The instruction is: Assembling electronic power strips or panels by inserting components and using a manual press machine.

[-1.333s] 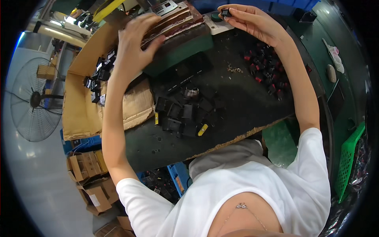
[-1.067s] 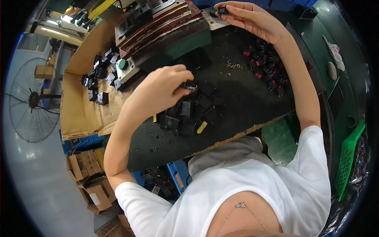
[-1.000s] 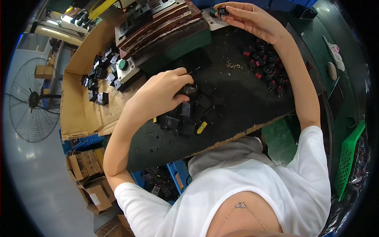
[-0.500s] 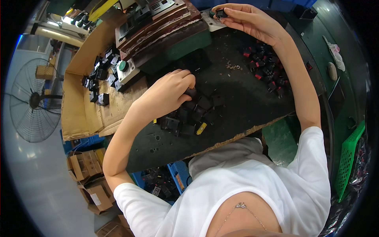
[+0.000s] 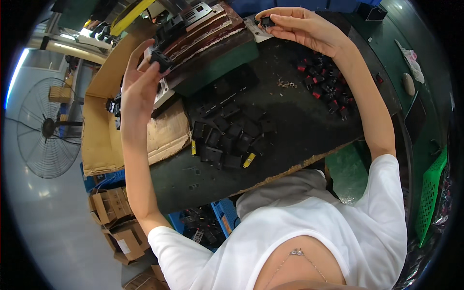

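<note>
My left hand [image 5: 137, 94] is raised at the left end of the machine block [image 5: 212, 65]. Its thumb and fingers grip a black plastic housing [image 5: 161, 61] beside the metal plates on top. My right hand [image 5: 311, 33] pinches a small black plastic part [image 5: 267, 22] next to the light button box [image 5: 256, 33] at the block's right end. A heap of black housings [image 5: 232, 137], a few with yellow sides, lies on the dark bench [image 5: 193, 183] in front of the block. Farther right sits a pile of small black-and-red parts [image 5: 328, 84], which look like rocker switches.
A cardboard box [image 5: 166, 133] holding black parts stands left of the block, partly behind my left forearm. Small metal bits [image 5: 286, 84] lie mid-bench. A green basket [image 5: 430, 198] is at the right; a blue crate [image 5: 223, 215] sits below the bench edge.
My left hand has moved from the heap of black housings up and left to the machine, now with a housing in its fingers. My right hand has stayed nearly in place.
</note>
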Tool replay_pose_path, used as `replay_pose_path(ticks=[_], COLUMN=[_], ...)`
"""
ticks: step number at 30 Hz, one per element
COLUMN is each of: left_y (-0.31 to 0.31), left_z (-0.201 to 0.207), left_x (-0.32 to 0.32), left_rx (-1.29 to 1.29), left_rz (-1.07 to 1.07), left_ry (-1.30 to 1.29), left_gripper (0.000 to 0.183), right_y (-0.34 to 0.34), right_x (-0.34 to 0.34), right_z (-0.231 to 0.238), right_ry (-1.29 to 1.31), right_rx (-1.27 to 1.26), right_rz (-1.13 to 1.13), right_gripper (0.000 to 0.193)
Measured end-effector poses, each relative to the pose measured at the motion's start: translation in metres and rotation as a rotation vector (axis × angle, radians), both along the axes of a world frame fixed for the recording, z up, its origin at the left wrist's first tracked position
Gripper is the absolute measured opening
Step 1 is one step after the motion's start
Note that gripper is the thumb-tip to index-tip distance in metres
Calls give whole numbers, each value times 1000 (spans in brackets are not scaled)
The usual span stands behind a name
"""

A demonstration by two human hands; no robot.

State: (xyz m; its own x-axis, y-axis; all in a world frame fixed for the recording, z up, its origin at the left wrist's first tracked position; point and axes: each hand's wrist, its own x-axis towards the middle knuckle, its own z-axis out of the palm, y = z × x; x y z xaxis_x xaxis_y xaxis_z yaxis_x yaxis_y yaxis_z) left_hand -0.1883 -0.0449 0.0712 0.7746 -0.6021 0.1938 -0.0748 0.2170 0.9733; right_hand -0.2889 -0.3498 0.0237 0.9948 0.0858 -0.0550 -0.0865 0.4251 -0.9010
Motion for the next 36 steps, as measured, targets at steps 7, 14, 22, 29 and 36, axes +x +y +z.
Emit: replay_pose_path(ticks=[7,14,22,29,36], left_y=[12,-11,-17,-24,-9], left_z=[1,-2,-4,0,-6], left_x=[62,89,87,76,100], left_rx=[144,484,667,647,492], left_rz=[261,519,640,565,257], left_ry=[-187,-758,-1023,-1073,-922], left_gripper=[19,19,21,23,18], right_y=[-3,-2,2,0,2], right_x=[0,0,-3,-3,-1], right_z=[-10,-10,-5,-9,-9], right_ry=[-163,-164,-162,-155,-185], right_rx=[-278,-258,-320,-330,-297], right_rz=[-55,-52,-79,-89,-72], right_gripper=[34,33,34,36,37])
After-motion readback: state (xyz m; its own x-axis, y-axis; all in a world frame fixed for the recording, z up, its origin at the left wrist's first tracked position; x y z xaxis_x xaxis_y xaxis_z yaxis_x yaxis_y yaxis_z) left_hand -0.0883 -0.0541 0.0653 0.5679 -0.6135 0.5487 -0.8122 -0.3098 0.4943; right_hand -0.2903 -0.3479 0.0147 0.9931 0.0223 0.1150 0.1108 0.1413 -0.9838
